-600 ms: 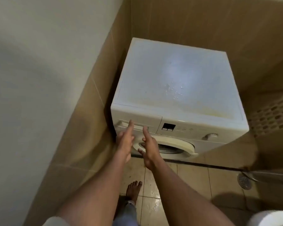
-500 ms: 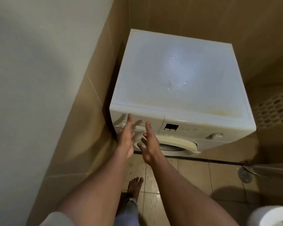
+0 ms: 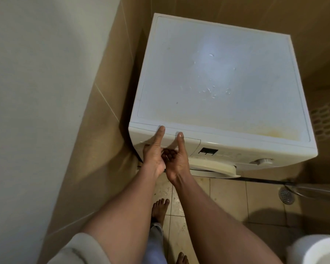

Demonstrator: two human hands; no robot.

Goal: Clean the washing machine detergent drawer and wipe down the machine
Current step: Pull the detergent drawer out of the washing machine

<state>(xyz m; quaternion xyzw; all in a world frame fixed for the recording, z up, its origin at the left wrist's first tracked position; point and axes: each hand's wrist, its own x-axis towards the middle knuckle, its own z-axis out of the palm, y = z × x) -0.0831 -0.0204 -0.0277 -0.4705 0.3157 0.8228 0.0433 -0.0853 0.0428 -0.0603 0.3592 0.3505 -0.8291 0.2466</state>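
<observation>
Your left grip (image 3: 153, 155) is clamped on the detergent drawer (image 3: 191, 143) at the washing machine's (image 3: 217, 73) top-left front corner, thumb on its upper edge, fingers curled beneath. Your right grip (image 3: 176, 159) clamps it just beside. The drawer sits flush; the display (image 3: 208, 151) and dial (image 3: 262, 161) lie rightward.

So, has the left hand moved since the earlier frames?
Yes. The left hand has gone forward onto the detergent drawer, thumb now at the top edge of the washing machine.
</observation>
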